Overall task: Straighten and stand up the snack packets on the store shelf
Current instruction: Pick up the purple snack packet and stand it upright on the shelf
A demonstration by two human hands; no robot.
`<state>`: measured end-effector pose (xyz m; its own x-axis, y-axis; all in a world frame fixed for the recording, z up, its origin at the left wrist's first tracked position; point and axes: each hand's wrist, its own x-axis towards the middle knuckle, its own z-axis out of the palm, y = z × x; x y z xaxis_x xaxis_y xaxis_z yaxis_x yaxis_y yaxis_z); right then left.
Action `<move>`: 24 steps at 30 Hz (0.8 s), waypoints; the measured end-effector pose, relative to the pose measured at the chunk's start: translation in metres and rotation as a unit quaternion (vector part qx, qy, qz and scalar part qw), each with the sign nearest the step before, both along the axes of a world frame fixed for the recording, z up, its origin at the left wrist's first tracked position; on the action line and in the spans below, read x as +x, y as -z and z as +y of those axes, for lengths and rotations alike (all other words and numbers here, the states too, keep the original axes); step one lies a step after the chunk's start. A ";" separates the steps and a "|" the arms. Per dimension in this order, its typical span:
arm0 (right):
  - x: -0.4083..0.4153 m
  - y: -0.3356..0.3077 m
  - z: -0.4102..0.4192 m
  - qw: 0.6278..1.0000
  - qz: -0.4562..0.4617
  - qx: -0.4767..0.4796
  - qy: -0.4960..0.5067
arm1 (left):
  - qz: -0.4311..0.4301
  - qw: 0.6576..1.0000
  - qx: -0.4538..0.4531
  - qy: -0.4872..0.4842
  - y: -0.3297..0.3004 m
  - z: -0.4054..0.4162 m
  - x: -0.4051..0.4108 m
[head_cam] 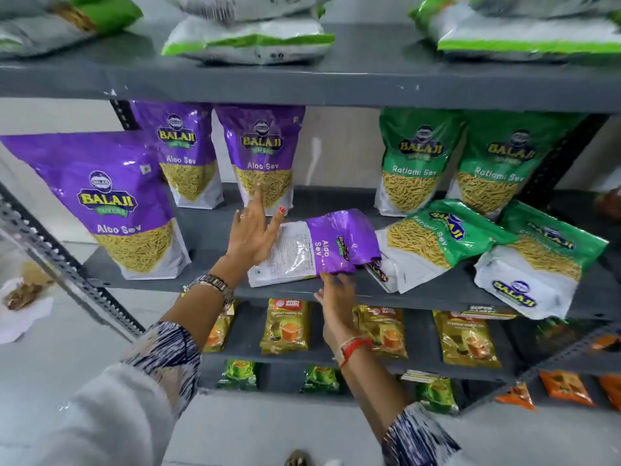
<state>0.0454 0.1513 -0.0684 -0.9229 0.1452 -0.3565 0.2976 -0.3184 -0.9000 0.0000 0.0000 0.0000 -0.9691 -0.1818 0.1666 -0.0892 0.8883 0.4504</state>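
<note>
A purple Aloo Sev packet [316, 247] lies on its side at the front middle of the grey shelf [215, 230]. My right hand [337, 290] grips its lower front edge. My left hand [253, 230] is open, fingers spread, resting against the packet's white left end. Three purple Aloo Sev packets stand upright: one at front left [111, 203] and two at the back [188, 153] [265, 156]. Two green Ratlami Sev packets stand at the back right [416, 159] [504, 166]. Two more green packets lie tipped over in front of them [440, 240] [544, 257].
The shelf above [336, 85] carries flat green and white bags. Lower shelves hold yellow tea packets [285, 326], green packets and orange packets [564, 388]. A slotted metal upright [60, 260] runs along the left side. Pale floor lies below.
</note>
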 end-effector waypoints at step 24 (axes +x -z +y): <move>-0.038 -0.010 -0.012 0.989 0.047 -0.003 0.143 | -0.170 0.841 0.509 0.065 0.030 -0.044 -0.053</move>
<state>0.0075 0.1392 -0.0585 -0.8733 0.4039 -0.2726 0.1097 -0.3821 -0.9176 -0.0532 -0.0442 -0.0301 -0.9519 0.0490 -0.3024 -0.2988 0.0701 0.9517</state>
